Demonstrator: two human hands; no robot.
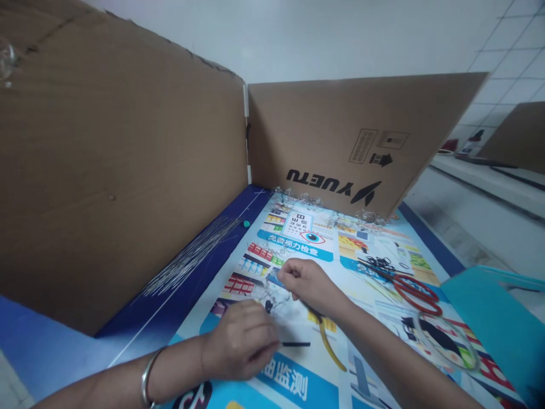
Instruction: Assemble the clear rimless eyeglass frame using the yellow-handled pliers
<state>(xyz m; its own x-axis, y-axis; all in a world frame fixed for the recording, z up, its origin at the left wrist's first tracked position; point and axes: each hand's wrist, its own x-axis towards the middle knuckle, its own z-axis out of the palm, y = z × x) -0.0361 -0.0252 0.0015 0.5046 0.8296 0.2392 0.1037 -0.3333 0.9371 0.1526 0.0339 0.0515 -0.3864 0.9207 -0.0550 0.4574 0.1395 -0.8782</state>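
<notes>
My left hand, with a silver bangle at the wrist, hovers low over the printed sheet, fingers curled closed and slightly blurred. A thin black strip shows right at its fingertips; whether they grip it, I cannot tell. My right hand is closed in a pinch, and what it holds is hidden. Between the hands lie clear, wiry pieces with a small dark bit. Pliers with a yellow handle rest partly beneath my right wrist.
Red-handled scissors lie right beside black scraps. A clear ring-shaped roll is nearer. Thin wires lie along the left cardboard panel. Clear pieces line the back panel. A turquoise object stands right.
</notes>
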